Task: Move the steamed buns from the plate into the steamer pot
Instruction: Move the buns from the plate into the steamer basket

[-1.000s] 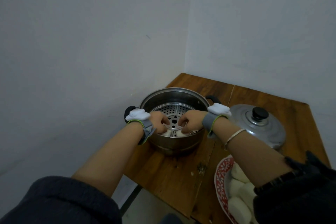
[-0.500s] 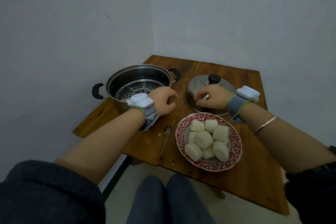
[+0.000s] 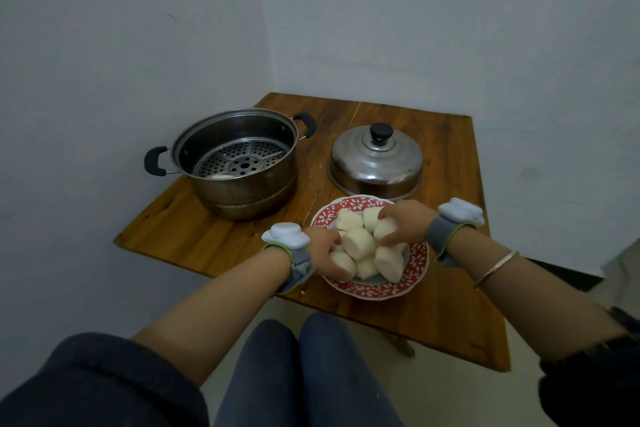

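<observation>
Both hands reach into the white steamed buns (image 3: 360,242) piled on the red patterned plate (image 3: 417,263) on the wooden surface (image 3: 221,236), the left hand (image 3: 323,248) and the right hand (image 3: 403,222) each with fingers curled around one bun, the steamer pot (image 3: 242,166) standing open behind.

— What's the room like?
— Two plain pale grey-white walls (image 3: 121,45) meet in a corner, dimly lit.
— And the furniture?
— A brown wooden plank tabletop (image 3: 446,308) is pushed into that corner, above a pale floor (image 3: 467,399).
</observation>
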A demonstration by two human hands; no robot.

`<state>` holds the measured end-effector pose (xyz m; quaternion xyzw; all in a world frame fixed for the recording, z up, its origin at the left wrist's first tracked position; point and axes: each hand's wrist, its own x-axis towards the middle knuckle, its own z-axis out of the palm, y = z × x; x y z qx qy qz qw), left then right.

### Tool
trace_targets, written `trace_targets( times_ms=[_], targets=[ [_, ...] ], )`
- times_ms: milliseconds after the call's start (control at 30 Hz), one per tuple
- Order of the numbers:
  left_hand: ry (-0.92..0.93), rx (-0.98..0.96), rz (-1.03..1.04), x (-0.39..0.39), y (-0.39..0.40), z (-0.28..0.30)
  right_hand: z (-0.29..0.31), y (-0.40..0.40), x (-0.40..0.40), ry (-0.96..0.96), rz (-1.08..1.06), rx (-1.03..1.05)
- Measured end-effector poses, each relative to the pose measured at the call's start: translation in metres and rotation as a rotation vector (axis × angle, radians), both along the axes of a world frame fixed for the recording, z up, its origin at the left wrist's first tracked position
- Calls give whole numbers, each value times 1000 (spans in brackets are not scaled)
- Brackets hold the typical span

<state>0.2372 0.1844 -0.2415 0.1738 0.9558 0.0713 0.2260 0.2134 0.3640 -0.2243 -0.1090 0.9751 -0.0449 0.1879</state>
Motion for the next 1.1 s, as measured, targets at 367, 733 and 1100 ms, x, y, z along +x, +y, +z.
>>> trace_targets(
  times_ms=[367,733,1100],
  targets=[
    [-18,-75,-84,-2,-11,14,24,-8,-7,65,-71,-66],
    [177,224,211,-38,-104,84,90,-84,-45,358,-26,-376],
    [261,106,400,-103,-190,81,64,-185,-120,241,195,-22]
  ],
)
